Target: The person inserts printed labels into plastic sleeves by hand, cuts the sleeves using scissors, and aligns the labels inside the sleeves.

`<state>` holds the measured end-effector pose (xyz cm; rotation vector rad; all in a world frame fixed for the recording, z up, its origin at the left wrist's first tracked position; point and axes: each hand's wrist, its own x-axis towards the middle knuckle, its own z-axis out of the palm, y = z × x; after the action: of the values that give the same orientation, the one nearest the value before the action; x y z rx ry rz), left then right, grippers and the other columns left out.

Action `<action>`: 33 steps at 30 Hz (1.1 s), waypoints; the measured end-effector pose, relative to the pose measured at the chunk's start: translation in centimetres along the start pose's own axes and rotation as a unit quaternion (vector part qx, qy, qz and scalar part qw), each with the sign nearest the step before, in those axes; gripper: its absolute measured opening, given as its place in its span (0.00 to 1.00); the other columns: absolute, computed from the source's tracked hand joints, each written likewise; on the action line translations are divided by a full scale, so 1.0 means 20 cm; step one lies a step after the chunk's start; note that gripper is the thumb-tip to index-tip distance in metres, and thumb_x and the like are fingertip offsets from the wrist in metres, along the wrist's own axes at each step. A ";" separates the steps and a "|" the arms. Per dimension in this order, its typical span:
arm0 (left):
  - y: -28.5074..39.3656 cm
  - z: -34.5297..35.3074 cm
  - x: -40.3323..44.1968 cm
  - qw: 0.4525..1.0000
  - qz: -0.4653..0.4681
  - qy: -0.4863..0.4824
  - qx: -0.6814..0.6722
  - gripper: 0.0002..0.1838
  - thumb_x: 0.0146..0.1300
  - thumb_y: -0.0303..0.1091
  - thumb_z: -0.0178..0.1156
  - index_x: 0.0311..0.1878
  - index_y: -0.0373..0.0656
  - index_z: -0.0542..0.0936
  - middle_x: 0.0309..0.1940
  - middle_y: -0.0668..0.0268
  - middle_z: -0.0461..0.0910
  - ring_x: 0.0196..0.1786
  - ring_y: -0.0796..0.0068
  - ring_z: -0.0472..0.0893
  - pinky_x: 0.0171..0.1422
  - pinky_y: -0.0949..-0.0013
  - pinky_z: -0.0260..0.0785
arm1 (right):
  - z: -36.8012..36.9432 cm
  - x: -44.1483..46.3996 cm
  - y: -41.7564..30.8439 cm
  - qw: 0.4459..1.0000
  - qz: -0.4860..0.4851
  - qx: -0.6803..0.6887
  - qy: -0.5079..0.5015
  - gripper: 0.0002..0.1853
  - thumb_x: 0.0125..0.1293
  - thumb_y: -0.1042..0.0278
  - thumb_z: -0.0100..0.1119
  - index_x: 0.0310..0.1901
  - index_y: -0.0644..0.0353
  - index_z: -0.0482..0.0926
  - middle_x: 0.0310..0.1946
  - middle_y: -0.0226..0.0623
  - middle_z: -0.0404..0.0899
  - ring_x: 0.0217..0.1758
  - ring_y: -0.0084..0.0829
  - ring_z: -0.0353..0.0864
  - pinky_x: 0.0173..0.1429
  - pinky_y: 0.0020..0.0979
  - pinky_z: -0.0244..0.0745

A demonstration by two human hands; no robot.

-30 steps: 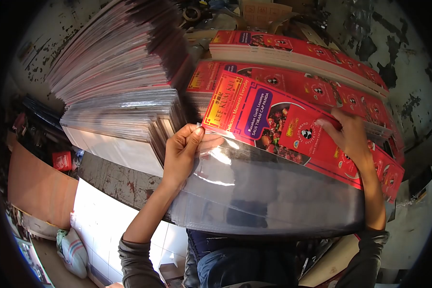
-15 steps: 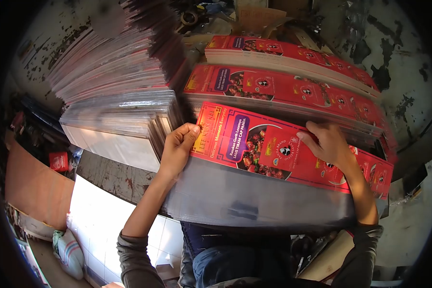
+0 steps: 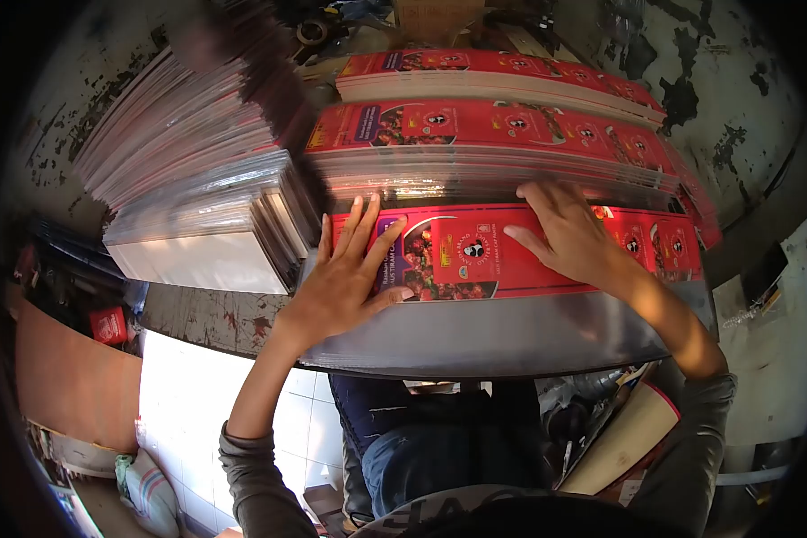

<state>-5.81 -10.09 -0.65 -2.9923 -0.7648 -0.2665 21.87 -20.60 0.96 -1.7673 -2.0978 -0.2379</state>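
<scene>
A long red printed card (image 3: 466, 260) with a food picture and panda emblem lies across a stack of clear plastic sleeves (image 3: 520, 327) in front of me. My left hand (image 3: 336, 287) rests flat on the card's left end, fingers spread, covering part of its print. On the card's right half lies my right hand (image 3: 578, 238), thumb apart from the fingers and nothing gripped. Just beyond the card's far edge stands a pile of red cards (image 3: 511, 130) with clear plastic layers along its near side.
Another pile of red cards (image 3: 502, 67) sits farther back. At left, a tall leaning stack of plastic-covered sheets (image 3: 179, 134) rises beside a white-fronted bundle (image 3: 193, 255). The worn table edge (image 3: 206, 318) shows at left. A roll of tape (image 3: 312, 33) lies at the back.
My left hand has gone from pinching the card's left end to lying flat on it. The card has straightened and settled on the sleeves. My right hand remains on it.
</scene>
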 end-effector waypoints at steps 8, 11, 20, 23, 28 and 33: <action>-0.07 0.05 0.00 0.999 -0.004 0.021 -0.050 0.39 0.58 0.61 0.48 0.65 0.42 0.59 0.65 0.57 0.56 0.71 0.56 0.50 0.72 0.51 0.38 | -0.22 -0.51 0.26 0.986 0.158 -0.017 -0.060 0.33 0.52 0.52 0.62 0.58 0.53 0.64 0.62 0.49 0.52 0.64 0.52 0.56 0.66 0.52 0.48; -0.07 0.05 0.05 0.998 -0.002 0.021 -0.053 0.39 0.58 0.60 0.50 0.64 0.41 0.60 0.65 0.57 0.56 0.70 0.56 0.51 0.72 0.51 0.38 | -0.20 -0.59 0.40 0.984 0.175 -0.028 -0.018 0.31 0.54 0.52 0.59 0.58 0.54 0.64 0.62 0.48 0.54 0.63 0.51 0.58 0.65 0.50 0.49; -0.09 0.01 0.07 0.997 -0.030 0.004 -0.072 0.38 0.57 0.56 0.52 0.64 0.40 0.61 0.63 0.53 0.58 0.69 0.52 0.53 0.71 0.47 0.39 | -0.27 -0.48 0.56 0.983 0.150 -0.059 -0.082 0.33 0.53 0.48 0.57 0.58 0.58 0.65 0.57 0.43 0.61 0.59 0.46 0.62 0.62 0.46 0.53; -0.10 0.00 0.06 0.994 -0.057 -0.003 -0.095 0.38 0.55 0.57 0.52 0.62 0.40 0.63 0.62 0.52 0.60 0.68 0.50 0.55 0.70 0.47 0.40 | -0.25 -0.57 0.66 0.978 0.157 -0.103 -0.092 0.40 0.49 0.43 0.58 0.61 0.59 0.62 0.58 0.43 0.60 0.61 0.45 0.58 0.66 0.45 0.47; -0.10 0.00 0.09 0.992 -0.064 0.000 -0.108 0.37 0.54 0.58 0.52 0.60 0.39 0.67 0.60 0.51 0.63 0.67 0.48 0.58 0.70 0.46 0.40 | -0.25 -0.58 0.67 0.978 0.195 -0.060 -0.052 0.42 0.51 0.37 0.51 0.60 0.62 0.62 0.57 0.45 0.61 0.61 0.47 0.58 0.65 0.44 0.47; -0.10 0.00 0.09 0.991 -0.068 -0.002 -0.113 0.37 0.54 0.59 0.52 0.59 0.38 0.67 0.60 0.50 0.63 0.66 0.47 0.58 0.69 0.45 0.41 | -0.23 -0.57 0.69 0.977 0.206 -0.058 -0.016 0.38 0.50 0.38 0.54 0.55 0.63 0.66 0.53 0.46 0.63 0.57 0.47 0.62 0.61 0.42 0.53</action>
<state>-5.31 -7.48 -0.34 -3.1537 -1.0043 -0.3749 37.68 -30.07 -1.05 -2.2379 -1.7120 -0.2191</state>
